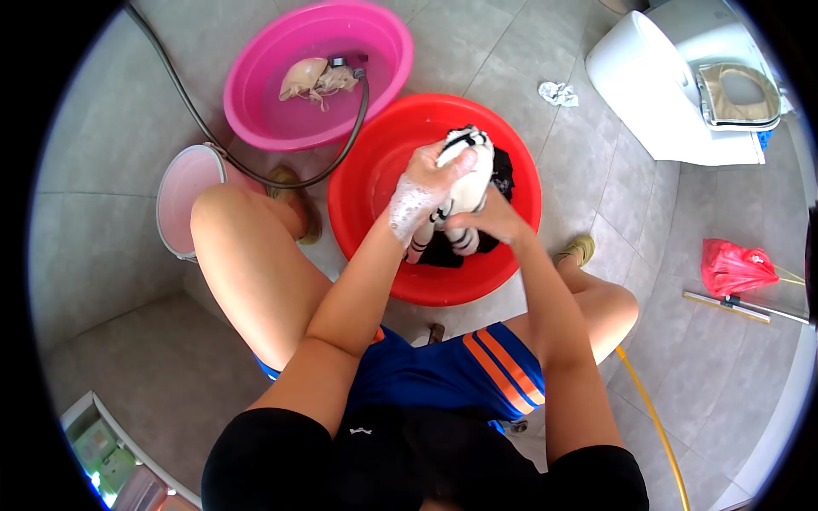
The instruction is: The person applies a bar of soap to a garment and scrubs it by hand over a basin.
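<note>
Over the red basin, my left hand is closed on a white garment with black stripes, its thumb pressed along the cloth. Soap suds cover the back of that hand and the wrist. My right hand grips the lower right side of the same garment, with some of its fingers hidden. Striped ends of the cloth hang below both hands. Beneath lies dark, wet-looking fabric in the basin. Folds hide the garment's exact kind.
A pink basin holds water, beige clothing and the end of a grey hose. A pale pink bucket stands at left. At right are a white toilet, a red plastic bag, a floor squeegee and a yellow hose.
</note>
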A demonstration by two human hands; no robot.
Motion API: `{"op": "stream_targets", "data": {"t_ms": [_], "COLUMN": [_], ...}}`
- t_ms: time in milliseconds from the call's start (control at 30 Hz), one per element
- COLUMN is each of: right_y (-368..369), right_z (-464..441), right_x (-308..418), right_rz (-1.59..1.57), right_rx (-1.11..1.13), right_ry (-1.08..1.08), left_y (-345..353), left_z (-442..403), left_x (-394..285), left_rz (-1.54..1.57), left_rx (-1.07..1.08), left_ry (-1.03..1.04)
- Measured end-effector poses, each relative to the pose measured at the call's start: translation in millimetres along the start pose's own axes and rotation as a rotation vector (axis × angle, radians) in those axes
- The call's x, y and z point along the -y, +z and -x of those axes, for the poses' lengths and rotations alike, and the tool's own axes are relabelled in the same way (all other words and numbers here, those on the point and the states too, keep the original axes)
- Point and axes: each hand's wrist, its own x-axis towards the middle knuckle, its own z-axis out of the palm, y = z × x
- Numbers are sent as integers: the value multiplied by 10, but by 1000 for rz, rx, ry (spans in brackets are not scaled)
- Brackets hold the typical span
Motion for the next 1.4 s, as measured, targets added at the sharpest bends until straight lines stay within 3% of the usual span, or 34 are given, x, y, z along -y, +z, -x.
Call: {"op": "stream_targets", "data": {"t_ms": [100,200,233,267,367,400,467,533,567,600,633,667,733,767,800,867,933,1000,1033,1133,1200,1267,1333,1367,1400], "right_y": [187,188,150,150,490,663,886,1092,1001,946,813,608,334,432,590,855,987,683,528,336,608,953,782,684,557], "right_z": [-83,-158,-174,-160,-96,-57,-26,47,-14,-37,-55,-174,-205,-146,-67,9,37,-59,-139,-151,-49,52,-17,-40,-107], "right_x": [-514,-627,-607,-447,248,373,345,266,189,188,217,123,120,262,406,227,269,206,156,254,331,347,232,178,158], "right_rz": [224,-123,-461,-572,-377,-269,374,678,628,636,349,218,163,137,115,361,517,377,406,310,272,443,433,384,336], "right_rx": [-110,-445,-527,-534,-654,-670,-741,-758,-745,-907,-964,-1072,-1186,-1134,-1081,-944,-922,-986,-1125,-1242,-1123,-993,-1027,-1082,-1136], "right_ry": [41,-25,18,-66,-347,-426,-709,-697,-650,-519,-284,-191,-247,-251,-260,-438,-494,-328,-375,-217,-326,-374,-491,-392,-310], "left_y": [-93,-175,-256,-284,-437,-524,-374,-536,-462,-337,-278,-14,197,190,86,-316,-205,-67,119,192,-10,-273,-267,-62,15], "left_z": [68,65,5,-24,-135,-199,-96,-150,-112,-63,-29,-48,-5,-13,-61,-148,-98,-30,43,13,-95,-199,-173,18,-13], "left_x": [-28,-32,-15,8,316,541,573,961,1074,1139,1166,1009,821,838,858,1002,921,993,867,902,934,1027,1183,1031,868], "left_rz": [241,610,749,836,910,848,903,866,849,828,1084,826,815,781,780,1040,1060,1315,739,682,788,846,568,316,489], "left_rx": [-34,-126,-63,-116,-322,-324,-240,103,-22,-147,186,-349,-315,-368,-290,229,167,361,-102,-211,-86,64,-44,-97,-177], "left_ry": [-17,-110,-135,-102,-74,-167,-393,-446,-430,-412,-311,-399,-377,-372,-395,-356,-358,-415,-242,-390,-420,-488,-307,-148,-312]}}
